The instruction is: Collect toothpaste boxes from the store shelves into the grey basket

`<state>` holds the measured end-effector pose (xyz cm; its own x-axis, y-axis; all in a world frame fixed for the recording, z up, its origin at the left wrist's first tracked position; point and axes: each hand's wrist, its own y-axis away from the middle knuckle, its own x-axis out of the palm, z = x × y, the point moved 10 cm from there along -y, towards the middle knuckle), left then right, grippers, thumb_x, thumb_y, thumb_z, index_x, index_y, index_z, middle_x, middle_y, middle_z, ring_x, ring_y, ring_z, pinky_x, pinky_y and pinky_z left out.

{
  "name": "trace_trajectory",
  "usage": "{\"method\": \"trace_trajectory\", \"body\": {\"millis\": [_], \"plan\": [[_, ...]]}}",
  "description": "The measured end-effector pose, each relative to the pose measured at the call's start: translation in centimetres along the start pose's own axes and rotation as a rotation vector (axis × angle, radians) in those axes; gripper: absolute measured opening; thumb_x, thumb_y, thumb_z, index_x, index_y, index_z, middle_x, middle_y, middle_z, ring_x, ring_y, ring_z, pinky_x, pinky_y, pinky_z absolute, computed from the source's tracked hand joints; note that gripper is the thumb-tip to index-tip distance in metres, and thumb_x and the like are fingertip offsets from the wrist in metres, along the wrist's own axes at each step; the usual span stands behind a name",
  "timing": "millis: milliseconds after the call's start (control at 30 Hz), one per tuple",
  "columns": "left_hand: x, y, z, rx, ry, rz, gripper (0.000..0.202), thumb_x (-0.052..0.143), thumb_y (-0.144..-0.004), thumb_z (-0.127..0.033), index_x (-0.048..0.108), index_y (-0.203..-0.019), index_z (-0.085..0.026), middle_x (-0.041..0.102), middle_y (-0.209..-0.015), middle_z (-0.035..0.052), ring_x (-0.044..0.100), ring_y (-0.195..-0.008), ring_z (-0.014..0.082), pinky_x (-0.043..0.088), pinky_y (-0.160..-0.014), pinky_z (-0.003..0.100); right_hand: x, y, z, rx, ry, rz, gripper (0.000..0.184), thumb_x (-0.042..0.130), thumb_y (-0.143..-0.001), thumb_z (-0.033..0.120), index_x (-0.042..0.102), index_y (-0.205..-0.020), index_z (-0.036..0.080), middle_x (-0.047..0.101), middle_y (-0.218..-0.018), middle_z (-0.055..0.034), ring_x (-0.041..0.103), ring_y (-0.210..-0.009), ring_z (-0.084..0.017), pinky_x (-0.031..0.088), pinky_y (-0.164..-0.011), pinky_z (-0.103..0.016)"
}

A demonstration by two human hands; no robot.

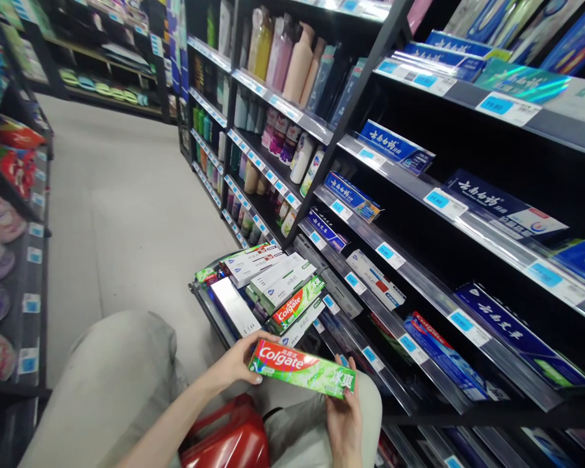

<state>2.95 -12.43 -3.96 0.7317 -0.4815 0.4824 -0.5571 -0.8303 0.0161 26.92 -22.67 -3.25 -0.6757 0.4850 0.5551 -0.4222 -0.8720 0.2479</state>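
Observation:
A red and green Colgate toothpaste box (302,368) is held level above my knees, its printed front turned up to me. My left hand (246,361) grips its left end, with the thumb on the near edge. The right end sits between the thumb and fingers of my right hand (346,406). Just beyond the box, a dark crate (207,309) is heaped with toothpaste boxes, mostly white ones (287,283). Another Colgate box (295,309) lies on that heap.
Shelves with toothpaste boxes (507,201) and price tags rise on my right. Bottles (299,62) fill the shelves ahead. Packaged goods line a rack (34,273) on the left. Between them runs a grey floor aisle (121,214). Something red and glossy (231,439) is below my hands.

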Motion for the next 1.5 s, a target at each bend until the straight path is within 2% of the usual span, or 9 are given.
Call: {"method": "trace_trajectory", "body": {"millis": [167, 267, 367, 633, 767, 900, 1067, 1267, 1500], "plan": [[0.3, 0.0, -0.3, -0.004, 0.044, 0.01, 0.078, 0.088, -0.04, -0.019, 0.057, -0.111, -0.024, 0.057, -0.121, 0.0053, 0.048, -0.116, 0.0294, 0.032, -0.1, 0.037, -0.1, -0.2, -0.1, -0.02, 0.024, 0.012, 0.064, 0.067, -0.071, 0.034, 0.046, -0.131, 0.037, 0.054, -0.135, -0.0001, 0.054, -0.115, -0.022, 0.046, -0.088, -0.034], [0.6, 0.1, 0.1, -0.084, 0.157, -0.017, 0.085, 0.087, -0.04, -0.022, 0.052, -0.118, -0.025, 0.057, -0.121, 0.0053, 0.049, -0.114, 0.0284, 0.036, -0.097, 0.037, -1.9, -0.6, -0.6, -0.027, -0.007, -0.077, 0.045, 0.075, -0.063, 0.031, 0.064, -0.106, 0.031, 0.069, -0.107, 0.0016, 0.063, -0.093, -0.018, 0.049, -0.079, -0.029], [0.5, 0.3, 0.1, -0.129, 0.187, -0.093, 0.076, 0.086, -0.041, -0.024, 0.056, -0.111, -0.021, 0.062, -0.109, 0.0051, 0.054, -0.105, 0.0259, 0.042, -0.09, 0.033, -3.9, -0.8, -1.0, -0.035, -0.025, -0.181, 0.036, 0.082, -0.052, 0.027, 0.069, -0.085, 0.025, 0.072, -0.084, 0.0031, 0.063, -0.074, -0.014, 0.051, -0.069, -0.025], [0.6, 0.7, -2.3, -0.047, 0.143, -0.109, 0.059, 0.085, -0.041, -0.016, 0.063, -0.095, -0.019, 0.066, -0.099, 0.0022, 0.059, -0.09, 0.0203, 0.044, -0.08, 0.027, -2.8, -0.2, -1.6, 0.04, -0.051, -0.05, 0.057, 0.081, -0.046, 0.016, 0.067, -0.099, 0.03, 0.071, -0.09, 0.0011, 0.065, -0.082, -0.018, 0.052, -0.082, -0.035], [-0.1, 0.7, -2.2, -0.028, 0.093, -0.134, 0.058, 0.084, -0.038, -0.013, 0.066, -0.093, -0.019, 0.063, -0.112, 0.0051, 0.054, -0.105, 0.0261, 0.04, -0.091, 0.032, -1.2, 0.1, -1.2, 0.039, -0.018, 0.036, 0.077, 0.074, -0.051, 0.014, 0.055, -0.123, 0.035, 0.066, -0.115, -0.0015, 0.064, -0.097, -0.02, 0.049, -0.091, -0.038], [-0.3, 0.5, -1.6, -0.014, 0.082, -0.133, 0.054, 0.081, -0.04, -0.01, 0.066, -0.091, -0.019, 0.055, -0.126, 0.0078, 0.047, -0.118, 0.0322, 0.038, -0.098, 0.04, -0.1, 0.1, -0.7, 0.018, 0.021, 0.089, 0.081, 0.071, -0.053, 0.014, 0.05, -0.128, 0.036, 0.061, -0.125, -0.0022, 0.059, -0.109, -0.023, 0.044, -0.098, -0.04], [0.6, 0.7, -0.7, -0.114, 0.139, -0.079, 0.051, 0.077, -0.049, -0.009, 0.061, -0.096, -0.022, 0.04, -0.142, 0.0079, 0.046, -0.117, 0.0341, 0.051, -0.08, 0.042, 0.1, 0.0, -0.7, 0.031, 0.137, 0.088, 0.064, 0.076, -0.059, 0.045, 0.061, -0.119, 0.028, 0.06, -0.126, -0.0087, 0.058, -0.11, -0.028, 0.048, -0.09, -0.038], [1.4, 0.7, -2.0, -0.026, 0.168, -0.015, 0.07, 0.084, -0.043, -0.02, 0.059, -0.109, -0.022, 0.057, -0.121, 0.0074, 0.051, -0.113, 0.0306, 0.041, -0.095, 0.038, -1.3, -0.1, -1.0, 0.049, 0.136, -0.01, 0.058, 0.078, -0.059, 0.036, 0.063, -0.114, 0.028, 0.064, -0.12, -0.0043, 0.06, -0.106, -0.024, 0.051, -0.083, -0.033], [2.2, 0.7, -1.2, -0.064, 0.231, 0.029, 0.068, 0.086, -0.043, -0.022, 0.058, -0.105, -0.022, 0.063, -0.106, 0.0027, 0.058, -0.098, 0.0236, 0.044, -0.085, 0.032, -1.3, 0.3, -1.0, 0.072, 0.082, 0.032, 0.081, 0.083, -0.049, 0.041, 0.056, -0.124, 0.032, 0.068, -0.109, -0.0036, 0.062, -0.1, -0.024, 0.05, -0.088, -0.039]]}}
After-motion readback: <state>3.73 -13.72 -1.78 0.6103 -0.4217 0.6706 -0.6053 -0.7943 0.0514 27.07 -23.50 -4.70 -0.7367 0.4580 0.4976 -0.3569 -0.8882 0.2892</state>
